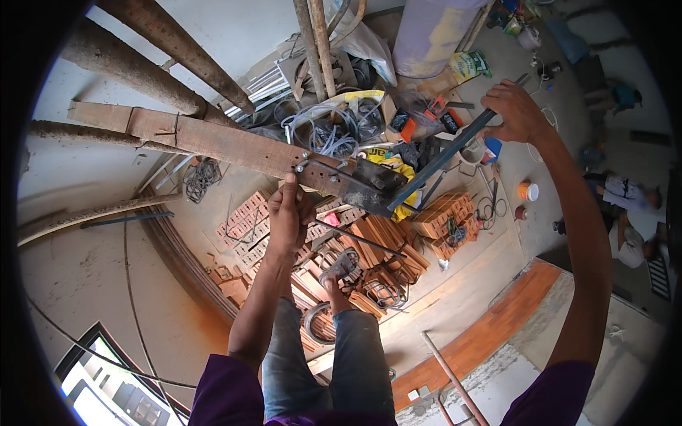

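My right hand is wrapped round the upper end of a long dark metal bar. The bar slants down to the dark metal end of a wooden plank, which has bolts and holes. At the plank's near edge, my left hand is closed with the thumb raised, gripping a thin steel rod that runs out to the right below the plank. A bent length of rod lies across the plank among the bolts. What my left fingers wrap is partly hidden.
Rusty poles stand at upper left, close to the plank. Below lie stacked hollow bricks, bricks round my feet, and tangled clear tubing. A pale purple drum stands at the back. People are at far right.
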A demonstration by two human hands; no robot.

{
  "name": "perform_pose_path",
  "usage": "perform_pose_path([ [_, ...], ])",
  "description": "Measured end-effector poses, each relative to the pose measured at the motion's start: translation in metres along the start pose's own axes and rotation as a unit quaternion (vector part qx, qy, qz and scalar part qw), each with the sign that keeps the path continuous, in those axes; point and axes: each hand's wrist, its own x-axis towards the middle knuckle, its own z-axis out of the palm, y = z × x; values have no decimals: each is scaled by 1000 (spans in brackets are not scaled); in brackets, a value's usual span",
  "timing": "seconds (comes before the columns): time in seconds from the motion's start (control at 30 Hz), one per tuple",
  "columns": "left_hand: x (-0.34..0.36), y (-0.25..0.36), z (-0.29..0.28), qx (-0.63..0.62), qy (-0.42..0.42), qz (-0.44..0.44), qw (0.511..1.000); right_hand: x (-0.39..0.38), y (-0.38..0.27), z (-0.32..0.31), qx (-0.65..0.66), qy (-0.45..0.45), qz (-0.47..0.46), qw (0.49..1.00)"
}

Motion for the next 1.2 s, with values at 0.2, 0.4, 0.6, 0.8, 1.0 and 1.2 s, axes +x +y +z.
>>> perform_pose_path([
  [0.2,0,-1,-3,18,37,-7,999,12,16,1,8,-45,-11,999],
  [0.4,-1,-1,1,30,47,-10,998,-14,13,25,12,-1,22,1000],
  [0.6,-4,2,8,35,63,-19,997,-16,8,11,39,-14,38,998],
  [0.8,-2,1,2,30,54,-8,998,-16,47,4,-2,-72,51,996],
  [1.0,-2,-4,-3,21,48,9,999,-36,37,32,-17,10,73,997],
  [1.2,-2,-2,-9,20,36,14,999,-53,16,40,-37,53,95,993],
])
